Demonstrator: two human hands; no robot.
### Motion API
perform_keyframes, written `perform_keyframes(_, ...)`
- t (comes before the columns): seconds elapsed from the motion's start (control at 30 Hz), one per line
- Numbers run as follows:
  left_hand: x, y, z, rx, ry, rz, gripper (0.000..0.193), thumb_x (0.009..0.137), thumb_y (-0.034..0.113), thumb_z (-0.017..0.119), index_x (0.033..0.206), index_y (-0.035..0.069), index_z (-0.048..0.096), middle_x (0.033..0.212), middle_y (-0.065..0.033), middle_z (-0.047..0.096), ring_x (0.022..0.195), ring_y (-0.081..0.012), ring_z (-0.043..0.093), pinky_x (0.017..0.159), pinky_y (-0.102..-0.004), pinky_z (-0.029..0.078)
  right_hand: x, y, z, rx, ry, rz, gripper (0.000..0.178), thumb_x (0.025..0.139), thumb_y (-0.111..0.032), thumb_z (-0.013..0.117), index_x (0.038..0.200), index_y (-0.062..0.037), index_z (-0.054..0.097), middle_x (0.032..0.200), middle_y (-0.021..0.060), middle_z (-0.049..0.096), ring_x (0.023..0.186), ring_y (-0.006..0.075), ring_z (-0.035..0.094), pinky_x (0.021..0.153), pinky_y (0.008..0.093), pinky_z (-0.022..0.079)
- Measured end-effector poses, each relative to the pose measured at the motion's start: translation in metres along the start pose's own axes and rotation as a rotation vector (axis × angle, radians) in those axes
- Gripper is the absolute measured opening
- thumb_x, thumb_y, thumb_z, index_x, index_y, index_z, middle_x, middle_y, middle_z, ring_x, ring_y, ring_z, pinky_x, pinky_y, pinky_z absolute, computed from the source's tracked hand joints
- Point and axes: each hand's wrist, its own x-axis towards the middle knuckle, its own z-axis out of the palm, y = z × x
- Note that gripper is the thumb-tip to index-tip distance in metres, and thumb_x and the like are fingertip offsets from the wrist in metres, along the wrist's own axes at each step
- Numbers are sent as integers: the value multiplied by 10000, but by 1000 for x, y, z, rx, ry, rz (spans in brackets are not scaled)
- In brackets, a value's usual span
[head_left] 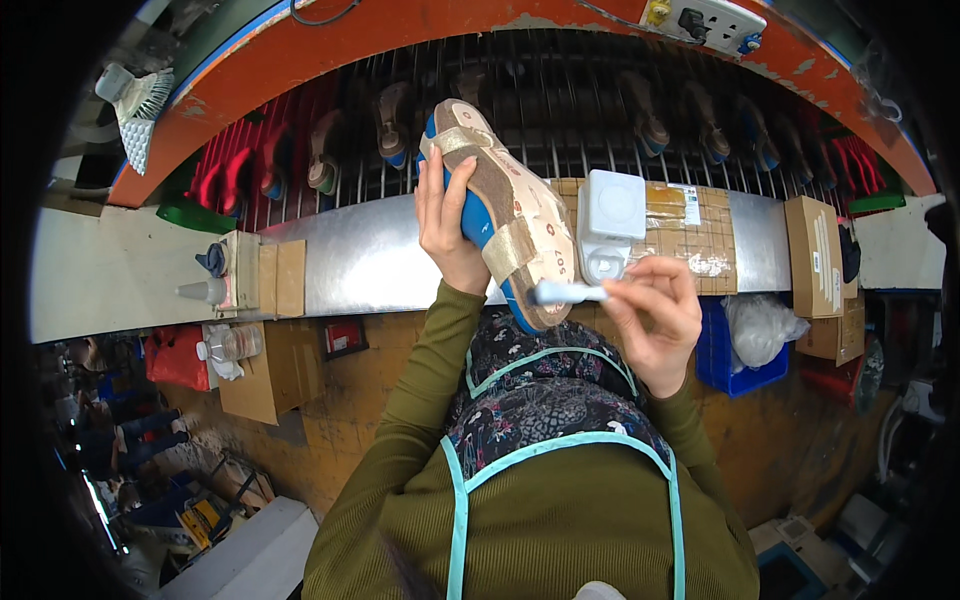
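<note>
My left hand (450, 215) is wrapped round an upturned shoe (515, 200) mounted on a blue shoe last (478, 219). Its beige and brown underside faces me, crossed by gold-coloured straps. Between the fingertips of my right hand (655, 318) is a small brush (572, 292) with a pale handle. The brush's dark, blurred tip lies over the shoe's near end; whether it touches the sole I cannot tell. Just beyond my right hand stands a white plastic container (612, 205), with a small round opening on its near side.
Shoes on lasts (392, 125) lie along a rack of metal rods (560, 100) behind the metal worktop (370, 250). A flat cardboard piece (700, 235) sits under the container. Cardboard boxes (815, 255) stand at right, above a blue crate (735, 375). A bristle brush (140, 105) hangs at far left.
</note>
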Motion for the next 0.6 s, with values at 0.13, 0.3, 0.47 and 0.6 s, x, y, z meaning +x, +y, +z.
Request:
perform_keyframes(0.13, -1, -5, 5, -109, -36, -90, 615, 743, 220, 807, 1310, 121, 590, 1469, -198, 460, 1341, -395, 454, 1085, -473, 402, 0, 2, 5, -94, 48, -57, 257, 738, -101, 820, 986, -151, 772, 1025, 33, 622, 835, 130, 573, 810, 284, 336)
perform_keyframes(0.3, 2, -2, 8, -216, -82, -146, 620, 766, 210, 785, 1328, 77, 559, 1456, -231, 461, 1344, -377, 460, 1046, -425, 452, 2, 5, 2, -49, 41, -84, 285, 719, -139, 837, 991, -188, 773, 1021, 22, 616, 832, 145, 539, 808, 314, 315)
perform_keyframes(0.47, 3, -11, 12, -353, -129, -143, 582, 800, 234, 759, 1314, 43, 564, 1428, -155, 485, 1402, -312, 371, 1130, -422, 360, 9, -1, -4, -241, 38, -250, 306, 695, -123, 843, 986, -182, 770, 1017, 31, 616, 838, 149, 544, 790, 308, 316)
perform_keyframes(0.6, 5, -1, 13, -539, -192, -281, 612, 802, 271, 758, 1334, 52, 549, 1446, -105, 449, 1446, -283, 289, 1190, -431, 274, 19, -2, -3, -94, 44, -223, 336, 672, -124, 847, 993, -188, 770, 1001, 24, 619, 860, 144, 573, 783, 325, 299)
